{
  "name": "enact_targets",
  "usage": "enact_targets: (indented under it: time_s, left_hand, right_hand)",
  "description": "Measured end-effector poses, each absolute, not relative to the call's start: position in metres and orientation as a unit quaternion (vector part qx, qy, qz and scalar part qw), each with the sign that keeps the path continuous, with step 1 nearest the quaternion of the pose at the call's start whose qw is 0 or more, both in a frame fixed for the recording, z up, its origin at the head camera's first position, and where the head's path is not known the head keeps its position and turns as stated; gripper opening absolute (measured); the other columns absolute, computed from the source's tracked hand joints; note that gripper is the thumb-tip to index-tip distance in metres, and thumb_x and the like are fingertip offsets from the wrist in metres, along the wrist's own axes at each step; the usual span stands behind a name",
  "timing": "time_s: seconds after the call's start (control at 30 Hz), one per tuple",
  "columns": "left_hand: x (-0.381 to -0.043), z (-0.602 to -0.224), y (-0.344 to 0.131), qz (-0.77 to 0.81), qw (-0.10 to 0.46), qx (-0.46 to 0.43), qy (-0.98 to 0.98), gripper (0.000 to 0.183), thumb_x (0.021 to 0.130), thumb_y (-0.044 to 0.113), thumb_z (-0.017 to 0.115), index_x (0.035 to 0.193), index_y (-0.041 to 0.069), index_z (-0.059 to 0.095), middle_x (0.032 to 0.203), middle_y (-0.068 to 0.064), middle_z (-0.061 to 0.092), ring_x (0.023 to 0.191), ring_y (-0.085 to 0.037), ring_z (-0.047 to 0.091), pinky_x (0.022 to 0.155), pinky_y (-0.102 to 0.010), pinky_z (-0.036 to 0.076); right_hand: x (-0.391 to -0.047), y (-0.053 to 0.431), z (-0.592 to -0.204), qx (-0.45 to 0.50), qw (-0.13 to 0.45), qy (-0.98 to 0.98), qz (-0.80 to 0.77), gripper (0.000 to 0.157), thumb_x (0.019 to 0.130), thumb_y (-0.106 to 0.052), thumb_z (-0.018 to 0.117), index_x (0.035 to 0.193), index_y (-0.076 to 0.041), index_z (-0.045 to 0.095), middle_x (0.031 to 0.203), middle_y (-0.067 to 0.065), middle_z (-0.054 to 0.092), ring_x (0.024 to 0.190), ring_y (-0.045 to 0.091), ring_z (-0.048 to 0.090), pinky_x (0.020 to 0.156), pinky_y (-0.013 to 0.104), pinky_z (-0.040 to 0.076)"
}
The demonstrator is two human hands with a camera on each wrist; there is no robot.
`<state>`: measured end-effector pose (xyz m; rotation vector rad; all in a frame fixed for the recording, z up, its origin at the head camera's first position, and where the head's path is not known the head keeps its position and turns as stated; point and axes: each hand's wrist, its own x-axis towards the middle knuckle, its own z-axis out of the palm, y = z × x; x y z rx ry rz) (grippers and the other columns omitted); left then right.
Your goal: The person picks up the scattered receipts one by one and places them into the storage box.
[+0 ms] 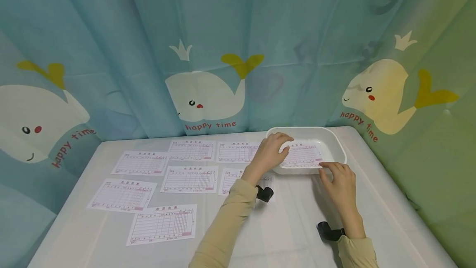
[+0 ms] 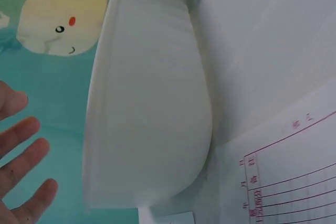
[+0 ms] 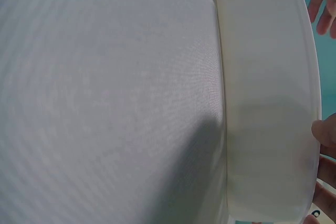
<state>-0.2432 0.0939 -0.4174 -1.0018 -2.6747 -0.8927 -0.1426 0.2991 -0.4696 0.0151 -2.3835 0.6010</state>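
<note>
Inside tray (image 1: 330, 146): form (image 1: 303, 155), head view only

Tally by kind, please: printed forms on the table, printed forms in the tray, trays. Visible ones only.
Printed forms lying on the table: 7
Printed form visible in the white tray: 1
White tray: 1
Total: 9

Whether more forms lie under the one in the tray can't be told.
</note>
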Motion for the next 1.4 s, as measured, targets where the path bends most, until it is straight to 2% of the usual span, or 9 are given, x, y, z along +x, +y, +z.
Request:
enact_targets:
  time_s: [0.4, 0.87, 1.1, 1.4]
  left_hand:
    - [-0.219, -0.417, 0.075, -0.34, 0.133, -0.302, -0.881, 0.031, 0.094, 0.019, 0.059, 0.124, 0.02, 0.064, 0.124, 0.003, 0.064, 0.114, -0.016, 0.059, 0.095, -0.035, 0.048]
    - [-0.198, -0.419, 0.041, -0.387, 0.12, -0.241, -0.882, 0.032, 0.093, 0.018, 0.059, 0.125, 0.019, 0.063, 0.128, 0.001, 0.062, 0.121, -0.019, 0.056, 0.105, -0.04, 0.043]
    - [-0.191, -0.428, 0.027, -0.406, 0.123, -0.22, -0.879, 0.032, 0.092, 0.015, 0.061, 0.124, 0.016, 0.064, 0.125, -0.002, 0.063, 0.119, -0.022, 0.057, 0.101, -0.042, 0.045]
    - [-0.186, -0.443, 0.013, -0.421, 0.122, -0.184, -0.88, 0.032, 0.09, 0.014, 0.064, 0.122, 0.017, 0.065, 0.124, -0.001, 0.063, 0.118, -0.021, 0.058, 0.1, -0.041, 0.047]
  right_hand:
    - [-0.143, 0.299, -0.47, 0.007, 0.341, -0.912, 0.23, 0.015, 0.079, -0.003, 0.07, 0.093, 0.002, 0.07, 0.094, 0.023, 0.069, 0.096, 0.04, 0.055, 0.084, 0.057, 0.036]
    - [-0.144, 0.298, -0.471, 0.01, 0.341, -0.912, 0.23, 0.015, 0.079, -0.003, 0.07, 0.093, 0.002, 0.07, 0.094, 0.023, 0.069, 0.097, 0.041, 0.055, 0.085, 0.057, 0.036]
    - [-0.143, 0.299, -0.471, 0.012, 0.344, -0.911, 0.227, 0.015, 0.079, -0.003, 0.07, 0.093, 0.001, 0.07, 0.094, 0.023, 0.069, 0.095, 0.04, 0.055, 0.083, 0.057, 0.037]
    - [-0.143, 0.299, -0.471, 0.005, 0.334, -0.915, 0.227, 0.015, 0.08, -0.004, 0.07, 0.094, 0.001, 0.07, 0.095, 0.024, 0.069, 0.096, 0.041, 0.055, 0.085, 0.058, 0.036]
